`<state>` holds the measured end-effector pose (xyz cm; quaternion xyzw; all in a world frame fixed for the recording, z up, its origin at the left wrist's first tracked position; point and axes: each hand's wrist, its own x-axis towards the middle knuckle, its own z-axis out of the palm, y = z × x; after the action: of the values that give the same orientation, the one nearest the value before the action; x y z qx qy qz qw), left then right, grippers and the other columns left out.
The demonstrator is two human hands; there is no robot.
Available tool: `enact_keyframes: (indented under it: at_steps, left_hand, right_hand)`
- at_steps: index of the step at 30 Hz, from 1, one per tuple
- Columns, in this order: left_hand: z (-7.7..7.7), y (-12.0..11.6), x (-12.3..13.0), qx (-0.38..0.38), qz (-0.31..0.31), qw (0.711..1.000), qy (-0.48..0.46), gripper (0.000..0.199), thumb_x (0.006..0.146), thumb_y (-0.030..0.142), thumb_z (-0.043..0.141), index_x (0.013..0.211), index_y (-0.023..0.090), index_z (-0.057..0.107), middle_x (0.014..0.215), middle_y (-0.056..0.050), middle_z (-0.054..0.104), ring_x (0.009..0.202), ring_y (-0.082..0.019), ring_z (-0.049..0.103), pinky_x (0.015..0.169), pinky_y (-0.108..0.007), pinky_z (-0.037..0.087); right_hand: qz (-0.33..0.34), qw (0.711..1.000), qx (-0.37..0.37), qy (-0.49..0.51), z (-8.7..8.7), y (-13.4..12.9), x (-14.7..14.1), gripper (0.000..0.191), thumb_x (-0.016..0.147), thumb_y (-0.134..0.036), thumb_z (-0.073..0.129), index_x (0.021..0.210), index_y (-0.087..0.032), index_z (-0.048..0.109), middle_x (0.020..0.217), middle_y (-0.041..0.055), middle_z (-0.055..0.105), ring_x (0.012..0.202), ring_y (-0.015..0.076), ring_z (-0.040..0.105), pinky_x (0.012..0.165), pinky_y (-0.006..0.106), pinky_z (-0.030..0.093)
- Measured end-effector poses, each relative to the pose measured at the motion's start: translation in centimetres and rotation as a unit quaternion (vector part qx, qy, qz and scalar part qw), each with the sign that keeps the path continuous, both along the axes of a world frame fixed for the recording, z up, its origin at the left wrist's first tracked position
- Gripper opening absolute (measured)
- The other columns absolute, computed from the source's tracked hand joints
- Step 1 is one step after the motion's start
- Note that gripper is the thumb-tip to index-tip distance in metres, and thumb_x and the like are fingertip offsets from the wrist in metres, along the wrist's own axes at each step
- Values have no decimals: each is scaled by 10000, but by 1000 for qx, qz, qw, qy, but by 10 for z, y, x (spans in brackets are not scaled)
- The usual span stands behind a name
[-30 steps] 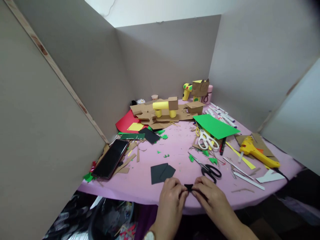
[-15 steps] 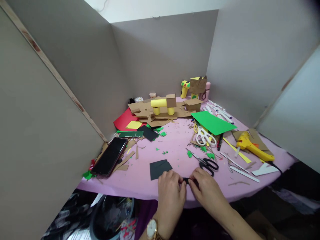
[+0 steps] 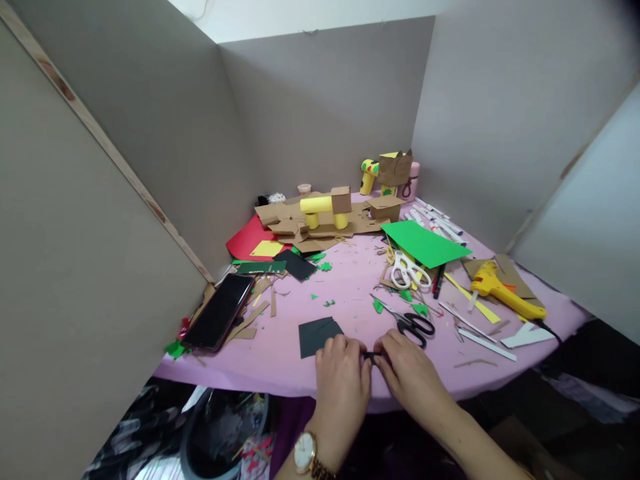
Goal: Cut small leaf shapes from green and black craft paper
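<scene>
Near the front edge of the table, a small strip of black paper [image 3: 371, 356] shows between my two hands, mostly covered by fingers. My left hand [image 3: 343, 373] is closed on its left end. On its right end, my right hand [image 3: 407, 365] pinches with thumb and fingers. A dark paper square [image 3: 316, 337] lies flat just beyond my left knuckles. Black-handled scissors [image 3: 413, 327] rest beyond my right hand, blades pointing away to the left.
A yellow glue gun [image 3: 505, 293], white scissors [image 3: 409, 272] and green paper [image 3: 425, 244] lie to the right. On the left is a phone [image 3: 220, 313] among cardboard scraps. A yellow tube model with a cardboard box end [image 3: 317, 205] stands at the back. Below the table is a bin [image 3: 187, 440].
My hands stay in nearly the same place; the right fingers have shifted slightly left and up along the black strip. The view has moved a little.
</scene>
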<state>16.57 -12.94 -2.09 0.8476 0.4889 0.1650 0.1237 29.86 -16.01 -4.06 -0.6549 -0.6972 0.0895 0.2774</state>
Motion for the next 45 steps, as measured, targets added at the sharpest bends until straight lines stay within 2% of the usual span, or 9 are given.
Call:
enact_keyframes:
  at_steps: [7,12,17,19,25,28,34,39,45]
  left_hand:
    - [-5,2,-3,-29,-24,993,-111,100,806,92,526,821,173,585,845,-39,629,818,-219,529,722,-342,371]
    - [-10,1,-6,-76,-13,973,-216,123,773,78,555,724,179,606,753,-31,655,770,-209,572,728,-335,410]
    - [-9,-3,-10,-203,30,909,-363,118,761,160,580,843,164,664,786,-44,683,740,-188,616,690,-282,466]
    - [-5,-6,-11,-251,38,885,-390,116,760,206,592,799,151,687,746,-46,691,702,-182,613,656,-265,466]
    - [10,-14,-11,-301,80,814,-490,88,697,228,660,681,144,683,630,-10,673,604,-144,564,584,-222,428]
    - [11,-18,-10,-315,82,795,-513,93,677,235,681,664,144,679,600,2,657,578,-132,546,569,-213,418]
    - [11,-23,-10,-296,109,795,-517,121,689,262,681,671,143,668,622,-1,647,607,-137,539,594,-217,421]
    - [13,-24,-9,-312,118,779,-532,99,682,243,692,663,147,680,620,5,656,607,-130,544,592,-204,421]
    - [13,-25,-7,-332,120,759,-546,71,672,221,704,648,156,693,599,12,672,588,-123,556,587,-198,422]
  right_hand:
    - [15,999,-1,39,-5,-2,1,171,838,-77,439,911,-151,574,881,109,599,801,258,565,708,389,448]
    - [23,996,-7,85,-5,-5,3,164,854,-113,447,769,-185,566,771,62,601,742,232,566,680,355,449]
    - [37,986,-24,163,14,-14,1,160,884,-162,438,768,-198,542,694,3,600,636,157,575,593,235,462]
    - [43,975,-35,213,21,-18,1,155,879,-193,450,763,-197,554,682,-2,589,624,156,565,582,233,448]
    - [29,936,-93,339,32,-25,-1,213,884,-332,451,751,-192,540,648,-12,548,622,161,531,580,246,428]
    - [30,939,-94,329,35,-27,-2,285,894,-341,425,653,-201,486,584,-32,490,569,148,491,549,241,397]
    - [42,947,-77,309,34,-31,-7,254,904,-350,400,722,-197,488,631,-29,472,591,146,474,562,237,379]
    - [26,956,-84,280,29,-33,-7,313,902,-373,375,628,-222,394,577,-51,383,542,141,397,518,248,325]
    - [30,949,-88,302,32,-34,-7,340,912,-385,359,621,-218,413,570,-40,432,541,142,445,530,243,347]
